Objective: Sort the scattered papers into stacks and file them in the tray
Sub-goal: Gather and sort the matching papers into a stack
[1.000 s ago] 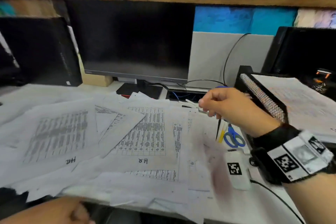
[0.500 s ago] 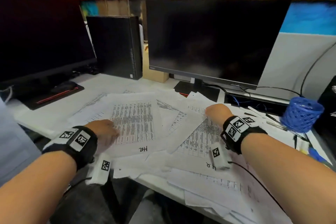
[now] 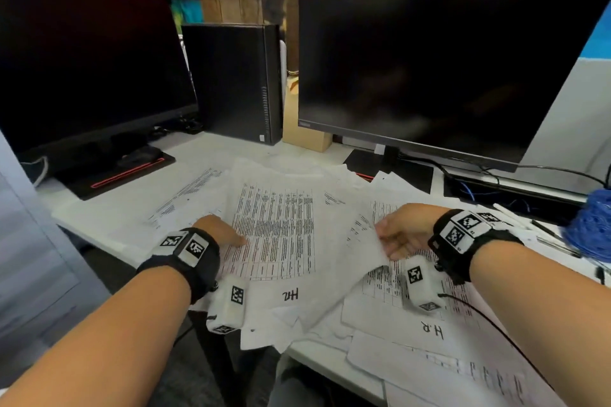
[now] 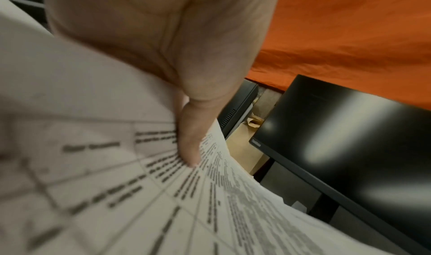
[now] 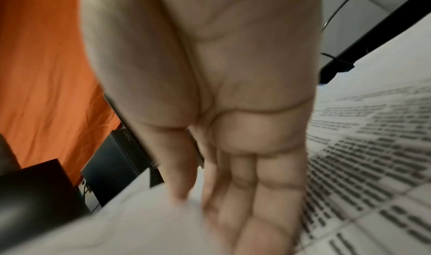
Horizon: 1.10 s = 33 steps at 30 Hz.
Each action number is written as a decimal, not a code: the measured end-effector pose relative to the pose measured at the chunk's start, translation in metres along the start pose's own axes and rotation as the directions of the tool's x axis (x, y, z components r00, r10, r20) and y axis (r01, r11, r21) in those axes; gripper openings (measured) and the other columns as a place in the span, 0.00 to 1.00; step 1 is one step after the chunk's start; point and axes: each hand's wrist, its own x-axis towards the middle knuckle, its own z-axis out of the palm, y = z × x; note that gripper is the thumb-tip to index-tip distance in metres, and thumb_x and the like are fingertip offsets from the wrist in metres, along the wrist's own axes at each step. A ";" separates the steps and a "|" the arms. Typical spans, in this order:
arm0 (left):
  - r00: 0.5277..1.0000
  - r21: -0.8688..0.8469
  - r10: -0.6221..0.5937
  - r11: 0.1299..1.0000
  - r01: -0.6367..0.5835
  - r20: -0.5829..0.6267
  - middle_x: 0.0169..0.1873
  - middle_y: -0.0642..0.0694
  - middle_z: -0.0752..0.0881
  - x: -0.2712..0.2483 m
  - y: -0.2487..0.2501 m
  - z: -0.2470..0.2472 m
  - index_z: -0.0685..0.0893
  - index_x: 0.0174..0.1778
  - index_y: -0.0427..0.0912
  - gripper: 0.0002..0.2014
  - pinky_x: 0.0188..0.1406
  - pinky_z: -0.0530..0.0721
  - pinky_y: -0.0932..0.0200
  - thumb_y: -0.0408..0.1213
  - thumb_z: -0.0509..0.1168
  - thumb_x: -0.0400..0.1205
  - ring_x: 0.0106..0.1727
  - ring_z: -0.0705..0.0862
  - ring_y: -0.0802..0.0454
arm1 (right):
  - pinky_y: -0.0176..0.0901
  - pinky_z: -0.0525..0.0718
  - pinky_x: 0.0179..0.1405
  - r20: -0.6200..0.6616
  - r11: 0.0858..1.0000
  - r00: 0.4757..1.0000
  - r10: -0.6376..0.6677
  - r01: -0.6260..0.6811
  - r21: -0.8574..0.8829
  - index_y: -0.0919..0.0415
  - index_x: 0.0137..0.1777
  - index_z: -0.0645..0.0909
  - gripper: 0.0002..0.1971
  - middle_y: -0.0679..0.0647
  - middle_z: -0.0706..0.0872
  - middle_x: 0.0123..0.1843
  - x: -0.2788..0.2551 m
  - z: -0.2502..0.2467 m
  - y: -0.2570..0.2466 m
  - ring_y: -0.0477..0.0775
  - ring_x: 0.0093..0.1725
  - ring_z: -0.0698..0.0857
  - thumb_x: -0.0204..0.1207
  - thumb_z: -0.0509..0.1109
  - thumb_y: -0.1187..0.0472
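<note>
Printed sheets point(image 3: 185, 205) lie scattered and overlapping on the white desk point(image 3: 205, 149). One table sheet marked "HR" point(image 3: 281, 235) sits in the middle, its side edges raised. My left hand point(image 3: 221, 231) pinches its left edge, thumb point(image 4: 193, 144) on the print point(image 4: 116, 194). My right hand point(image 3: 396, 235) pinches its right edge, and in the blurred right wrist view the paper point(image 5: 140, 222) runs between thumb and fingers point(image 5: 245, 194). A second "HR" sheet point(image 3: 429, 330) lies under my right wrist. The tray is out of view.
Two dark monitors point(image 3: 429, 76) point(image 3: 82, 69) and a black PC tower point(image 3: 234, 82) stand along the back. A blue mesh cup point(image 3: 591, 228) and loose pens point(image 3: 555, 241) are at the far right. Some sheets overhang the desk's front edge point(image 3: 330, 360).
The view swung left, away from the tray. My right hand left the pens and came down on the papers. Both hands then took the middle sheet's edges and raised them.
</note>
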 end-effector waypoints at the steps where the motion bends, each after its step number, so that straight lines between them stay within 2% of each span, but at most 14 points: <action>1: 1.000 0.004 0.006 1.000 -0.006 -0.020 0.72 0.37 0.76 -0.001 0.001 -0.002 0.72 0.74 0.32 0.34 0.70 0.73 0.54 0.51 0.70 0.78 0.72 0.75 0.41 | 0.50 0.84 0.46 -0.098 0.997 0.995 -0.026 0.033 0.076 0.69 0.56 0.82 0.10 0.64 0.85 0.46 0.005 0.000 -0.002 0.61 0.42 0.85 0.81 0.66 0.63; 4: 0.997 0.058 0.025 0.998 -0.021 -0.070 0.69 0.39 0.79 -0.004 -0.004 -0.007 0.74 0.72 0.35 0.30 0.69 0.75 0.53 0.52 0.67 0.80 0.69 0.77 0.42 | 0.51 0.83 0.54 -0.198 0.977 0.980 -0.023 0.065 0.205 0.64 0.54 0.83 0.23 0.61 0.87 0.51 0.021 0.003 -0.010 0.61 0.50 0.85 0.74 0.70 0.43; 6: 0.997 0.082 0.062 0.995 -0.059 -0.035 0.70 0.40 0.78 -0.004 -0.006 -0.007 0.73 0.73 0.35 0.30 0.68 0.75 0.55 0.53 0.64 0.82 0.70 0.77 0.43 | 0.58 0.83 0.60 -0.168 0.988 0.985 -0.027 0.052 0.143 0.60 0.53 0.84 0.32 0.59 0.91 0.51 0.032 0.005 -0.012 0.62 0.52 0.89 0.58 0.80 0.37; 10: 0.991 0.121 0.131 0.984 -0.133 0.022 0.70 0.40 0.78 -0.004 -0.007 -0.004 0.72 0.73 0.36 0.30 0.67 0.73 0.55 0.53 0.64 0.81 0.70 0.76 0.43 | 0.63 0.82 0.62 -0.075 0.997 0.995 -0.068 0.064 -0.053 0.57 0.49 0.84 0.32 0.57 0.91 0.53 0.045 0.010 -0.015 0.64 0.55 0.88 0.44 0.88 0.48; 14: 0.980 0.041 0.172 0.983 -0.176 0.101 0.65 0.41 0.81 -0.010 -0.004 -0.002 0.77 0.70 0.37 0.28 0.62 0.76 0.56 0.53 0.66 0.80 0.66 0.79 0.43 | 0.66 0.83 0.59 0.043 0.990 0.997 -0.066 0.071 -0.124 0.60 0.57 0.85 0.46 0.59 0.91 0.53 0.041 0.009 -0.012 0.66 0.55 0.88 0.31 0.91 0.51; 16: 0.985 -0.136 0.167 0.978 -0.159 0.051 0.66 0.40 0.80 -0.012 -0.004 -0.001 0.77 0.70 0.36 0.26 0.62 0.75 0.55 0.51 0.66 0.82 0.67 0.78 0.42 | 0.66 0.82 0.62 0.016 0.994 0.996 -0.092 0.093 -0.065 0.63 0.56 0.86 0.39 0.60 0.91 0.54 0.027 0.008 -0.011 0.67 0.57 0.87 0.39 0.91 0.57; 19: 0.991 -0.471 0.060 0.876 -0.108 -0.117 0.69 0.38 0.78 -0.015 -0.005 -0.002 0.73 0.72 0.32 0.25 0.65 0.73 0.54 0.45 0.64 0.84 0.68 0.77 0.39 | 0.68 0.81 0.62 -0.082 0.981 0.990 -0.111 0.122 0.151 0.65 0.59 0.83 0.22 0.63 0.90 0.54 -0.003 0.005 -0.007 0.69 0.56 0.87 0.64 0.79 0.72; 21: 0.989 -0.672 0.031 0.730 -0.120 -0.143 0.59 0.40 0.83 -0.021 -0.007 -0.003 0.77 0.69 0.32 0.21 0.52 0.76 0.58 0.40 0.65 0.84 0.53 0.81 0.44 | 0.66 0.83 0.59 -0.137 0.947 0.983 -0.123 0.158 0.280 0.67 0.61 0.81 0.20 0.65 0.89 0.54 -0.011 -0.003 0.003 0.69 0.55 0.87 0.68 0.75 0.74; 24: 0.989 -0.815 0.050 0.563 -0.141 -0.137 0.42 0.52 0.82 -0.036 -0.001 0.000 0.80 0.60 0.40 0.11 0.29 0.71 0.66 0.39 0.65 0.84 0.33 0.78 0.57 | 0.62 0.84 0.58 -0.149 0.833 0.971 -0.189 0.239 0.499 0.68 0.66 0.79 0.28 0.66 0.87 0.59 -0.024 -0.012 0.019 0.68 0.59 0.86 0.64 0.78 0.72; 26: 0.986 -0.836 0.104 0.523 -0.166 -0.131 0.43 0.52 0.81 -0.036 0.005 0.004 0.79 0.59 0.45 0.10 0.26 0.70 0.67 0.39 0.66 0.83 0.32 0.77 0.60 | 0.63 0.84 0.60 -0.132 0.774 0.956 -0.264 0.291 0.563 0.66 0.69 0.78 0.46 0.65 0.86 0.63 -0.029 -0.015 0.030 0.67 0.62 0.85 0.45 0.89 0.65; 27: 0.985 -0.847 0.121 0.503 -0.171 -0.126 0.45 0.50 0.83 -0.033 0.008 0.008 0.80 0.61 0.43 0.12 0.29 0.74 0.66 0.37 0.67 0.82 0.35 0.79 0.59 | 0.64 0.82 0.62 -0.137 0.752 0.946 -0.294 0.317 0.578 0.65 0.69 0.78 0.52 0.65 0.86 0.63 -0.029 -0.016 0.034 0.65 0.62 0.85 0.38 0.91 0.61; 29: 0.976 -0.865 0.168 0.459 -0.202 -0.138 0.54 0.47 0.87 -0.035 0.017 0.012 0.82 0.64 0.41 0.18 0.47 0.84 0.55 0.36 0.71 0.78 0.46 0.86 0.52 | 0.64 0.79 0.67 -0.146 0.743 0.928 -0.343 0.363 0.563 0.64 0.69 0.78 0.52 0.63 0.86 0.64 -0.034 -0.012 0.039 0.64 0.63 0.85 0.38 0.91 0.60; 31: 0.967 -0.881 0.202 0.414 -0.228 -0.155 0.58 0.45 0.88 -0.031 0.022 0.019 0.80 0.67 0.45 0.25 0.61 0.83 0.45 0.36 0.76 0.73 0.54 0.87 0.46 | 0.63 0.79 0.67 -0.166 0.760 0.920 -0.354 0.387 0.522 0.64 0.68 0.79 0.41 0.62 0.87 0.63 -0.044 -0.003 0.039 0.64 0.62 0.86 0.51 0.87 0.65; 33: 0.959 -0.879 0.239 0.410 -0.243 -0.154 0.59 0.45 0.87 -0.035 0.028 0.022 0.80 0.67 0.45 0.24 0.64 0.81 0.43 0.33 0.74 0.75 0.57 0.86 0.46 | 0.61 0.81 0.64 -0.211 0.786 0.911 -0.355 0.413 0.460 0.63 0.66 0.80 0.27 0.59 0.89 0.60 -0.052 0.004 0.039 0.61 0.59 0.87 0.65 0.79 0.67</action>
